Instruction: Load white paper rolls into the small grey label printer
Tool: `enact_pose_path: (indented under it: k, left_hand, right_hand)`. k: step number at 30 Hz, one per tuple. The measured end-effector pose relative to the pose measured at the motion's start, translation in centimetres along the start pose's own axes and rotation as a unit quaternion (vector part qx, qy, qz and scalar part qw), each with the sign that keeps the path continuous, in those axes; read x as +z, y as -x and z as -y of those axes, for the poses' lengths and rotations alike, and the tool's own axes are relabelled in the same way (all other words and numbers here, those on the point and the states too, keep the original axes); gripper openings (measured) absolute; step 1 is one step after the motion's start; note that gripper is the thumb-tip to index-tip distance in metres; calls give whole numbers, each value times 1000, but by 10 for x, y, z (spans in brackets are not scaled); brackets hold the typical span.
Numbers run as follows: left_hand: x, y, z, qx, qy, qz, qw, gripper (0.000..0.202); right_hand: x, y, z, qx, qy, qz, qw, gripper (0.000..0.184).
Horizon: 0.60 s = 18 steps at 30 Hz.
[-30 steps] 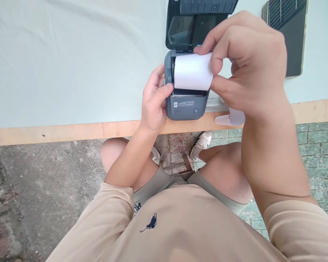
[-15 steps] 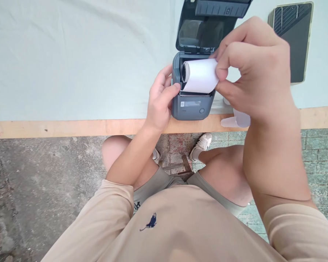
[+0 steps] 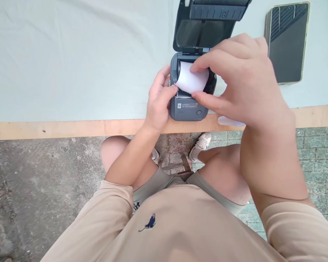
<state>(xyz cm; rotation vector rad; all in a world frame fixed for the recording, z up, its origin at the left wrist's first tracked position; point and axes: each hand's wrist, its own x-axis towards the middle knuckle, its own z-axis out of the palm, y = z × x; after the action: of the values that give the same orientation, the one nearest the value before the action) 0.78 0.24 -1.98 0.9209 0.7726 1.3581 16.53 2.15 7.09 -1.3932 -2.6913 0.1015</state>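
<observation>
A dark blue-grey label printer (image 3: 189, 111) stands at the table's front edge with its lid (image 3: 205, 31) swung up and back. Inside its bay sits a white paper roll (image 3: 192, 78), slightly skewed, its loose edge toward the front slot. My left hand (image 3: 160, 100) is wrapped round the printer's left side, thumb near the roll's left front corner. Over the bay, my right hand (image 3: 240, 76) has its index finger on top of the roll and its thumb at the paper's front edge. The other right fingers are partly hidden behind the hand.
A smartphone (image 3: 288, 43) lies at the back right on the pale tablecloth (image 3: 79, 62). A white paper piece (image 3: 231, 121) rests by the wooden table edge (image 3: 112, 127), under my right wrist. My knees and a wooden stool part (image 3: 186, 163) are below.
The roll has gone lower into the printer's bay and turned a little. My right hand shifted left, from pinching the roll's right end to fingers over its middle. My left hand keeps hold.
</observation>
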Motion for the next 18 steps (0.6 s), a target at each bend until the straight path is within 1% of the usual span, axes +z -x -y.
enact_pose_path:
  k: [4, 6, 8, 11, 15, 16, 18]
  left_hand:
    - [0, 0, 1, 5, -33, 6, 999, 39]
    - [0, -1, 1, 17, -47, 16, 999, 41]
    - [-1, -1, 2, 29, -55, 33, 998, 43]
    - [-2, -2, 3, 36, -57, 45, 997, 42]
    - [-1, 0, 1, 25, -55, 22, 998, 39]
    - [0, 0, 0, 22, -55, 16, 998, 38]
    - [3, 1, -3, 18, -56, 7, 998, 36]
  right_hand:
    - [3, -1, 8, 32, 1, -5, 999, 46]
    - [3, -2, 14, 62, 0, -8, 998, 46]
    - [3, -3, 18, 87, 4, -5, 996, 42]
    - [0, -4, 19, 93, 24, 6, 995, 31]
    - [-7, -2, 15, 94, 32, 10, 995, 30]
    - [-8, 0, 14, 93, 27, 10, 995, 27]
    - [-12, 4, 14, 68, 14, 17, 997, 20]
